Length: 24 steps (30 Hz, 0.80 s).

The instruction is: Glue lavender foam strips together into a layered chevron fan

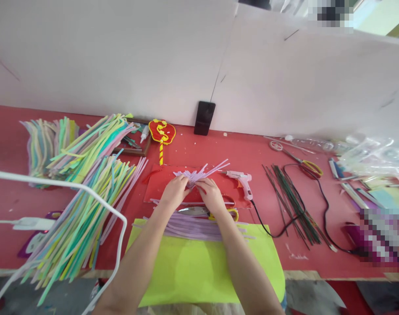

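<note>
Both my hands meet over a red sheet (156,186) in the middle of the table. My left hand (175,191) and my right hand (211,195) are closed, pinching a fan of folded lilac strips (199,174) whose loose ends stick out to the upper right. Just below my wrists lies a bundle of long lilac strips (189,228) on a lime-green sheet (199,271). Yellow-handled scissors (230,213) lie under my right wrist.
Heaps of pastel strips (84,197) cover the left side. A white glue gun (243,180) with a black cord lies right of my hands, then green wire stems (291,203) and more scissors (309,167). A red-and-yellow ornament (162,132) and a black phone (204,117) stand by the white back wall.
</note>
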Tool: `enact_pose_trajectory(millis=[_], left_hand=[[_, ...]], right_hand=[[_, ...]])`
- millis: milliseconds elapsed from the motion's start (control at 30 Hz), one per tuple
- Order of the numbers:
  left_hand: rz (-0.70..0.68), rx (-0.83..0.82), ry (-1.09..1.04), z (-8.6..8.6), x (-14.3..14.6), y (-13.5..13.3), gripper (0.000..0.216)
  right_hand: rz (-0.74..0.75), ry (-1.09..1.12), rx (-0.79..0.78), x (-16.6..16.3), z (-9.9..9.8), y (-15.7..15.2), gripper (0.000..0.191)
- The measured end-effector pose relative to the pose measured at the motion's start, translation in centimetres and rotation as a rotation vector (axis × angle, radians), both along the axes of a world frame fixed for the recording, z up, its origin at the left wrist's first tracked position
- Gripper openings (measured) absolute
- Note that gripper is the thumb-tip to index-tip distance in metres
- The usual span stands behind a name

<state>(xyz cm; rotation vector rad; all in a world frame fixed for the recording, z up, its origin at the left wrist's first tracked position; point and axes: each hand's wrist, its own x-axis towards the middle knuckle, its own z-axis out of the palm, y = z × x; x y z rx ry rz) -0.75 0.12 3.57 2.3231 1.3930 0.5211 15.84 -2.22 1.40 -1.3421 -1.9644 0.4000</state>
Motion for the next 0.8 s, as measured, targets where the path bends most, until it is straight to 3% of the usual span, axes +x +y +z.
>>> enact_pose_trajectory(millis=[333, 500, 633, 800], left_hand=[[0.018, -0.024, -0.055, -0.5, 0.0, 0.2, 0.012], [0.056, -0.080, -0.200, -0.5, -0.4, 0.5, 0.018], [0.201, -0.020, -0.350, -0.2, -1.1, 0.8, 0.015], [0.379, 0.059, -0.291, -0.4, -1.4, 0.9, 0.008]], right_hand=[[0.046, 0.021, -0.060, -0.3, -0.4, 0.1, 0.029], [0.028, 0.074, -0.067, -0.4, -0.3, 0.0, 0.029], [-0.073, 0.152, -0.056, -0.1, -0.1, -0.2, 0.025], [-0.187, 0.129, -0.077, 0.3, -0.1, -0.3, 0.025]])
